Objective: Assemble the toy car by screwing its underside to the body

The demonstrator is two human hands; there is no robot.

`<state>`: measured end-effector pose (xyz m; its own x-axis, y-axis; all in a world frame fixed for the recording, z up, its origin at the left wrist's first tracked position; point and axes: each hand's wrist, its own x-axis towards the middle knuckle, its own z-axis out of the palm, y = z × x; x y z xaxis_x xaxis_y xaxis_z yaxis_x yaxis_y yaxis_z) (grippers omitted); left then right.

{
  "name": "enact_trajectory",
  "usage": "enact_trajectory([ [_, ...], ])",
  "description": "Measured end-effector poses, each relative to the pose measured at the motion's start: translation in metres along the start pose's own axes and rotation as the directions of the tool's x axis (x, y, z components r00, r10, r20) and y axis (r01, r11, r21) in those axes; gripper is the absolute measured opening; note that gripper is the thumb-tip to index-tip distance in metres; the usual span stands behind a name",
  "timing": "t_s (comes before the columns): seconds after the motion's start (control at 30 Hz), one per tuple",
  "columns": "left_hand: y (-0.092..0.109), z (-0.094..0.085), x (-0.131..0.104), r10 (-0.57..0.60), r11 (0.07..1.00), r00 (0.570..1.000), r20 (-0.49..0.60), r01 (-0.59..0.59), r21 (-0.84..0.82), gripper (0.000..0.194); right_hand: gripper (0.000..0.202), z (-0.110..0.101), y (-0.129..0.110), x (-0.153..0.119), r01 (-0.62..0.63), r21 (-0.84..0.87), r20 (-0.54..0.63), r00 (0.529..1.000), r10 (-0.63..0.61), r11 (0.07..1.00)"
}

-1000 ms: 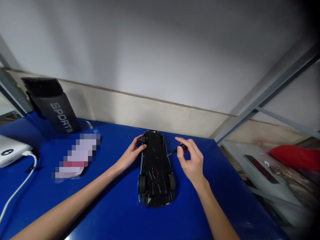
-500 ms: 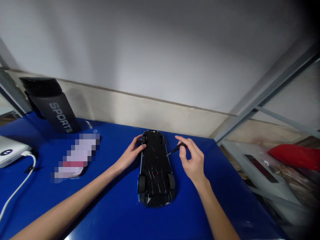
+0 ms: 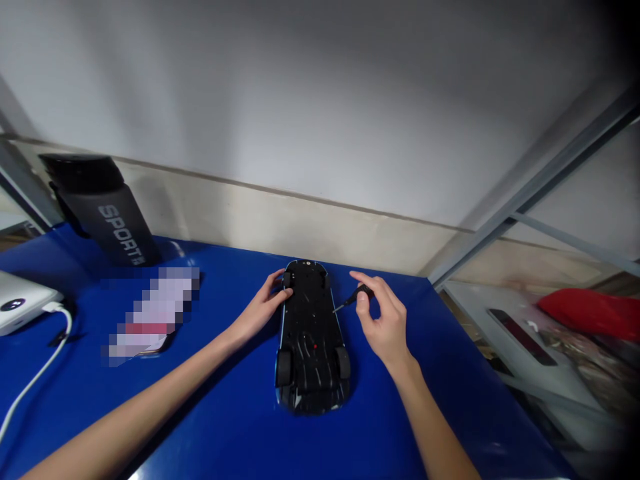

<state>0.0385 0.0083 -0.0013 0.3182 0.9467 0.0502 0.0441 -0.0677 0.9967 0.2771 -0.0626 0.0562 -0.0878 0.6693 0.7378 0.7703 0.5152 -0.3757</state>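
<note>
A toy car (image 3: 313,327) lies upside down on the blue table, its black underside and wheels facing up. My left hand (image 3: 263,307) grips its left side near the far left wheel, the thumb resting on the edge of the underside. In my right hand (image 3: 383,313) is a small black screwdriver (image 3: 353,299), pinched between thumb and fingers, with the index finger stretched out. The screwdriver's thin metal tip points left and meets the right edge of the car's underside.
A dark sports bottle (image 3: 113,213) stands at the back left. Nearer are a pixelated phone-like object (image 3: 157,307) and a white power bank (image 3: 25,300) with a white cable. Right of the blue table (image 3: 225,427), a metal frame borders a shelf holding a dark phone (image 3: 523,337) and red item (image 3: 590,312).
The fingers of my right hand have shifted very slightly around the screwdriver handle. My left hand and the car have not visibly moved.
</note>
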Motion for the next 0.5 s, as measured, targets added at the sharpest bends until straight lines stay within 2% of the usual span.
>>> enact_trajectory([
  [0.27, 0.0019, 0.0003, -0.0008, -0.022, 1.000, 1.000, 0.014, 0.023, -0.019, 0.056, 0.026, 0.0014, 0.0001, -0.0005, 0.011, -0.007, -0.035, 0.999, -0.012, 1.000],
  [0.5, 0.0034, 0.0011, -0.0012, -0.014, 1.000, 1.000, -0.004, 0.014, -0.004, 0.054, 0.034, -0.0022, -0.0017, 0.0002, 0.046, 0.047, -0.001, 0.999, -0.046, 0.998],
])
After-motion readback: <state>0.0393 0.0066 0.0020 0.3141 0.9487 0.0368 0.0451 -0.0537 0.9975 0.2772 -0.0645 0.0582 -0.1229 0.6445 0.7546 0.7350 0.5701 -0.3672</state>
